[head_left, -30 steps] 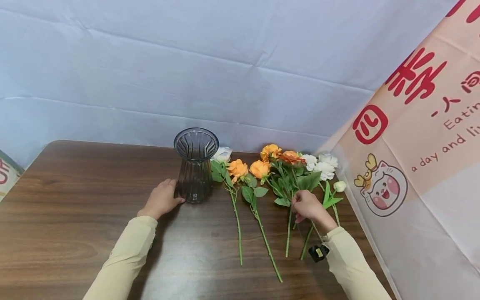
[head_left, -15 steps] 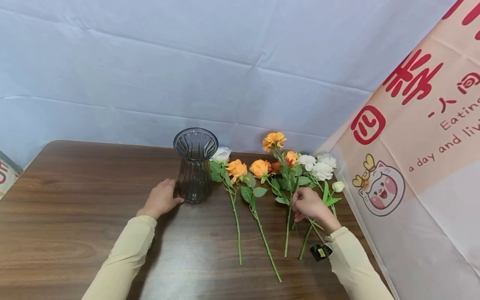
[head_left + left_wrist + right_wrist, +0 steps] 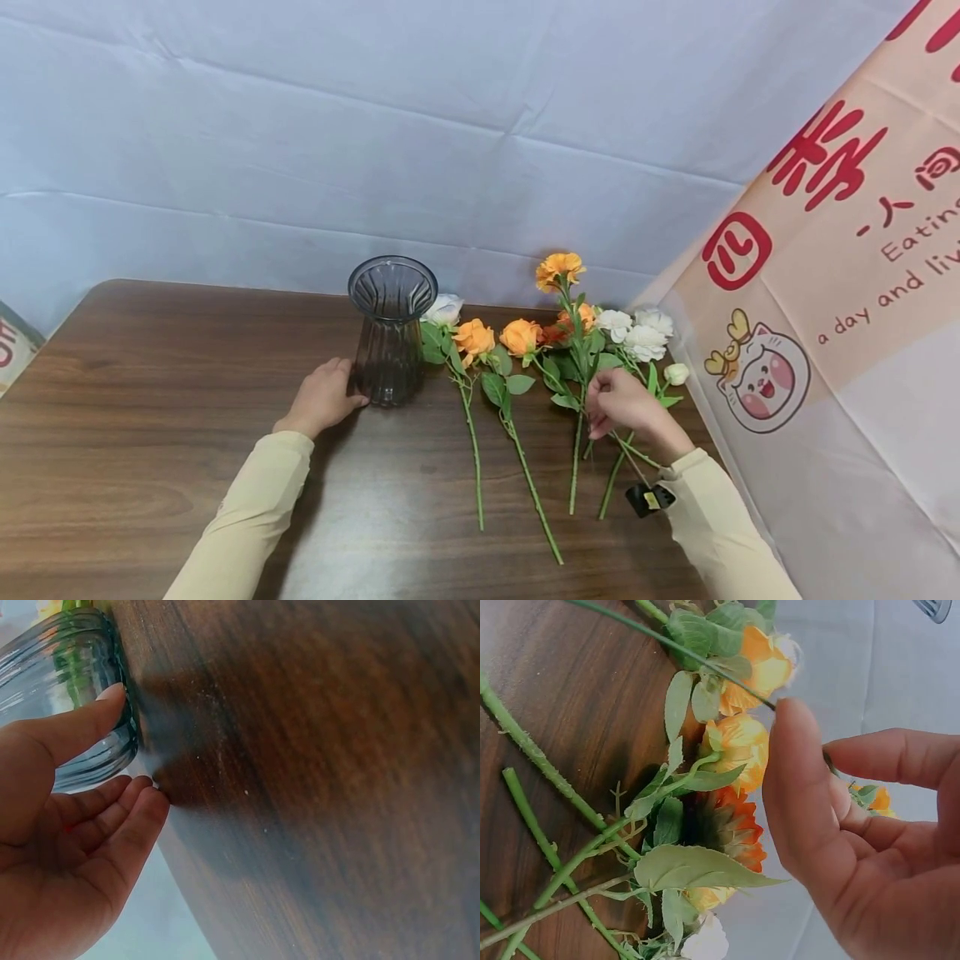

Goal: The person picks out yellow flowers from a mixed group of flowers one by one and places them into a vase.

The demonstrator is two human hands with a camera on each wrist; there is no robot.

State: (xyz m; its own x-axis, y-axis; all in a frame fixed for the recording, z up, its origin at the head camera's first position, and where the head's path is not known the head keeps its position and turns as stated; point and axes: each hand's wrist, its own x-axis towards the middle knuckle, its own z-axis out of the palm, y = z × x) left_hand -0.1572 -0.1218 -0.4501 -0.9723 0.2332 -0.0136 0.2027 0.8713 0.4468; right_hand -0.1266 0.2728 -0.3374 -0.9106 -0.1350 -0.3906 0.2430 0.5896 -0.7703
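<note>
A grey ribbed glass vase [image 3: 388, 358] stands upright on the brown table. My left hand [image 3: 322, 398] holds it near the base, thumb in front and fingers at its left side; in the left wrist view the thumb [image 3: 94, 720] overlaps the glass. My right hand [image 3: 626, 406] pinches the thin green stem [image 3: 682, 652] of an orange flower [image 3: 560, 272] between thumb and forefinger. That bloom is raised above the others, partly hidden behind the fingers in the right wrist view. Beneath and beside the hand lie more orange flowers [image 3: 521, 337] and white flowers [image 3: 647, 342].
Two long-stemmed orange roses, one [image 3: 474, 339] close to the vase, lie with stems toward me. A white rose [image 3: 446, 309] lies behind the vase. A white tulip [image 3: 677, 373] lies by the printed cloth [image 3: 772, 375] at right. A pale cloth [image 3: 300, 150] hangs behind the table.
My right hand has lifted the orange flower up out of the pile, its bloom rising and moving slightly right. My left hand and the vase have stayed in place.
</note>
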